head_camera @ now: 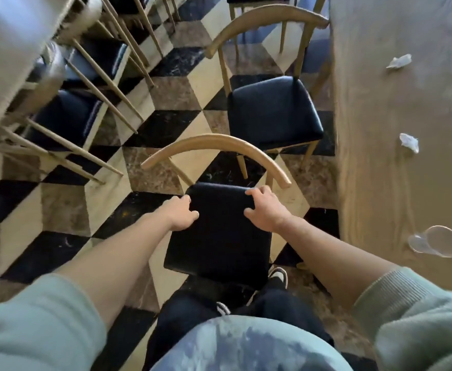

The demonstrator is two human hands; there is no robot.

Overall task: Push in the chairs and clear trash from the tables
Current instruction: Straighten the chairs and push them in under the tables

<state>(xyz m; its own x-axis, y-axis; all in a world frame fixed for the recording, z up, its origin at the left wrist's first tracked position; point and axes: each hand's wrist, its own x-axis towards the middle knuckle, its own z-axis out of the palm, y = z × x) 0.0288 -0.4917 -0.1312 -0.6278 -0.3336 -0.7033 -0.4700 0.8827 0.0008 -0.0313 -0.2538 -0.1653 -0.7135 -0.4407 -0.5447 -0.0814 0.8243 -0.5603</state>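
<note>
A wooden chair with a black padded seat (219,236) and a curved backrest (214,145) stands in front of me, out in the aisle left of the wooden table (380,156). My left hand (179,214) grips the seat's left edge and my right hand (266,210) grips its right edge near the back. On the table lie two crumpled white tissues (399,61) (409,141) and a clear plastic cup (437,241) tipped on its side. A second matching chair (273,113) stands farther along, also away from the table.
Several more chairs (67,121) are tucked under another table (13,57) at the left. The checkered tile floor (166,121) forms an aisle between the two rows. My legs and shoes (277,277) are just behind the near chair.
</note>
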